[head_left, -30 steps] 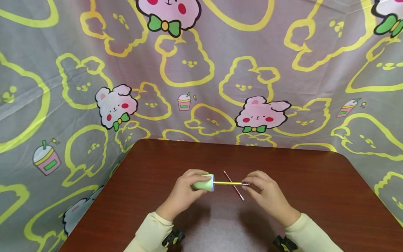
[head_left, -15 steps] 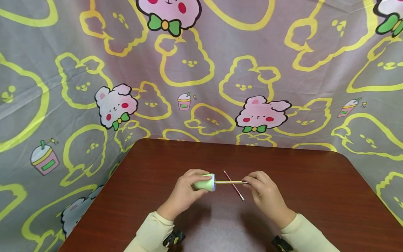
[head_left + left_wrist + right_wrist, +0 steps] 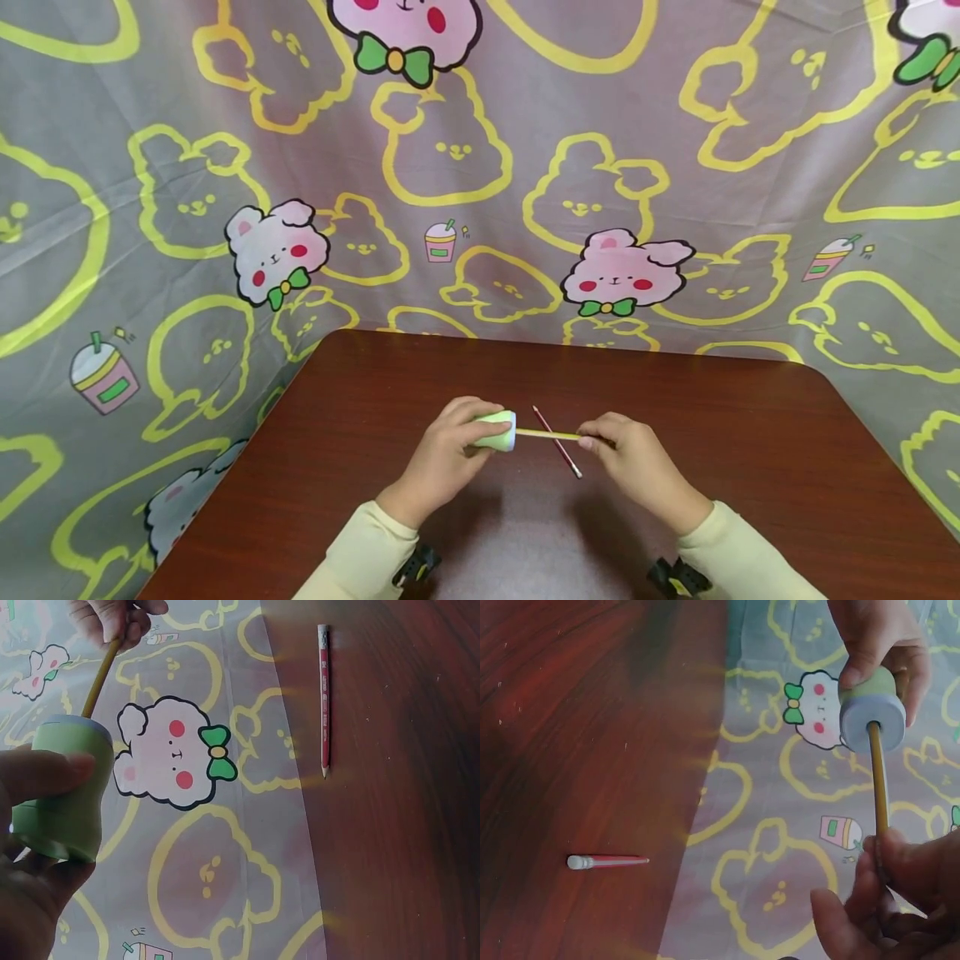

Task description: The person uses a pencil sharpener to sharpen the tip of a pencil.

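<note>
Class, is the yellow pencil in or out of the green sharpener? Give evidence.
In at one end: the right wrist view shows the yellow pencil running into the green sharpener, with pencil tip hidden.

Curtained-off nook, room type unclear: grey fabric hanging with yellow cartoon outlines [image 3: 525, 108], nine through three o'clock; reddish-brown wood-grain table [image 3: 420, 375], six o'clock.

Left hand [image 3: 441, 448] raised, fingers [image 3: 471, 409] curled; right hand [image 3: 639, 462] opposite, fingers [image 3: 602, 427] pinched.

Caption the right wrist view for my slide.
Right grip pinches a yellow pencil, its other end inside a green cylinder held by the left grip; red pencil on the table.
</note>
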`<action>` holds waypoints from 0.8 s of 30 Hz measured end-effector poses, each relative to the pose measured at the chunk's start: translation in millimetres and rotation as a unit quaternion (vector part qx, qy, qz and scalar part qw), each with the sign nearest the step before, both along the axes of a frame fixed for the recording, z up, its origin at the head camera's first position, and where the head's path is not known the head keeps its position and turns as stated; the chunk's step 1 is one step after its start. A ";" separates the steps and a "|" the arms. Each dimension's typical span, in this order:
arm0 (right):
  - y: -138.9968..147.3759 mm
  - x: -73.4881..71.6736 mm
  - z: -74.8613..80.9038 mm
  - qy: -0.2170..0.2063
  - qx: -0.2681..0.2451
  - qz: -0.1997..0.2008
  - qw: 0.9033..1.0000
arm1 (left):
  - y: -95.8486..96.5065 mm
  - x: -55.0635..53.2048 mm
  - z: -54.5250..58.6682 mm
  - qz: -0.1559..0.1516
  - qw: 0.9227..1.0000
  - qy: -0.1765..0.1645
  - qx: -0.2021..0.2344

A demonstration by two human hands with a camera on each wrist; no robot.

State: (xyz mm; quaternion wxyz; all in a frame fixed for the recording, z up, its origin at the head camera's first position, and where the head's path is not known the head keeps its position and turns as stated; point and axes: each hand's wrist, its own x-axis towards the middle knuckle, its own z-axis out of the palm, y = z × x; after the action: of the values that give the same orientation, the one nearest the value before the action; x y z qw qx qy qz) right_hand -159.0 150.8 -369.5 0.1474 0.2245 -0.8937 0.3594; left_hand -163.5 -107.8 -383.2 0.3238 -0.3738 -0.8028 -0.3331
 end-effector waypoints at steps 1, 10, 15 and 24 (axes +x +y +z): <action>0.2 -0.5 0.3 0.001 0.001 0.002 1.000 | 0.2 -0.4 -0.2 -0.001 1.000 -0.003 0.001; 5.2 -4.6 -10.9 -0.012 -0.074 0.013 0.997 | -3.2 -0.2 -4.8 -0.006 0.991 -0.122 0.055; 7.5 -5.6 -15.1 -0.006 -0.140 0.029 0.990 | -6.3 1.9 -2.8 -0.003 0.977 -0.198 0.084; 4.2 -6.8 -19.9 0.060 -0.137 0.040 0.988 | -4.4 2.2 0.0 -0.001 0.973 -0.212 0.093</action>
State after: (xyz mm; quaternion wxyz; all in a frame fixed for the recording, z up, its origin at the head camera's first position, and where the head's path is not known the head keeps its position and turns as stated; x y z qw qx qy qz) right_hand -165.8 155.0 -389.3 0.2156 0.2590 -0.8158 0.4701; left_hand -161.3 -112.2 -383.2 0.1792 -0.2637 -0.8183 -0.4782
